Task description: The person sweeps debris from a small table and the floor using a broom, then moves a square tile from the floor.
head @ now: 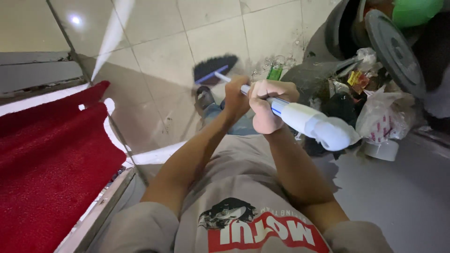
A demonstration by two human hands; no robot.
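While both fists clamp the broom handle | left hand low, right hand high | I keep bristles flat on tiled floor, stroking toward the rubbish pile.

To our left lies a red mat beside the tiled floor. At upper right we see a grey bin, a rubbish pile and a white bag.

Dim indoor light; a small lamp glare glints on the glossy beige floor tiles near the top left corner, soft shadows under the arms, wide-angle bending at edges, slight blur
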